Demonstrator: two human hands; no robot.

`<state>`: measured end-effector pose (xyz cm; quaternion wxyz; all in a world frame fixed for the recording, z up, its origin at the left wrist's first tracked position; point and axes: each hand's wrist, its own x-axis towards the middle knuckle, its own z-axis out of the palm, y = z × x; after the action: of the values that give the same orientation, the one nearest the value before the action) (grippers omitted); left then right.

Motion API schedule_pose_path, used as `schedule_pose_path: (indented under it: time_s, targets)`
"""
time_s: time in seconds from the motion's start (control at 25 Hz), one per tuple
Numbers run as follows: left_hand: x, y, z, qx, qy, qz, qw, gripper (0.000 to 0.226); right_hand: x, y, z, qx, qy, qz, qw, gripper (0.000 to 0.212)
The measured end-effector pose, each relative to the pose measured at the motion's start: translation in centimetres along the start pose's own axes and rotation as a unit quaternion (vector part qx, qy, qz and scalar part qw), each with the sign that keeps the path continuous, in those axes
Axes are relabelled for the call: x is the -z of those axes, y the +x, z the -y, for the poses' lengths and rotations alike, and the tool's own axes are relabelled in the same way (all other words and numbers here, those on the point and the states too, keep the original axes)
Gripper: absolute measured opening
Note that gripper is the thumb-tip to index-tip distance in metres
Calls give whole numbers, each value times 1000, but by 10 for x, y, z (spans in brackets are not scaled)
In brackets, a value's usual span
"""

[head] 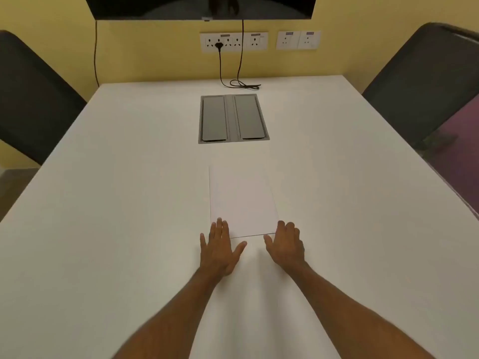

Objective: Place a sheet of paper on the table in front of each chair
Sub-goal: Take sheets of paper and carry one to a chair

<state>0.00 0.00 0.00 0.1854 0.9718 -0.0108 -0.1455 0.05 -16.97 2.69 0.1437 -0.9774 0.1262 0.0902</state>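
A stack of white paper sheets [242, 200] lies flat on the white table [116, 203], in the middle ahead of me. My left hand [220, 247] rests flat with spread fingers, its fingertips on the stack's near left corner. My right hand [285, 244] lies with fingers slightly curled over the near right corner. Neither hand grips the paper. A dark chair [33, 99] stands at the table's left side, and another dark chair [425, 84] at its right side.
A grey cable box with two lids [233, 119] is sunk into the table beyond the paper. A black cable [241, 84] lies at the far edge, plugged into wall sockets [233, 42]. A dark screen [202, 6] hangs above.
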Motion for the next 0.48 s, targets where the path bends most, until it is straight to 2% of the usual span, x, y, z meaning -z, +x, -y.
schedule_pose_path:
  time_s: [0.24,0.48]
  targets:
    - [-18,37,11,23,5,9,1000,94,-12,47,-6,-53,64,20,996,54]
    - [-31,41,12,15,41,4,999,97,-23,48,-13,-31,16,1,999,41]
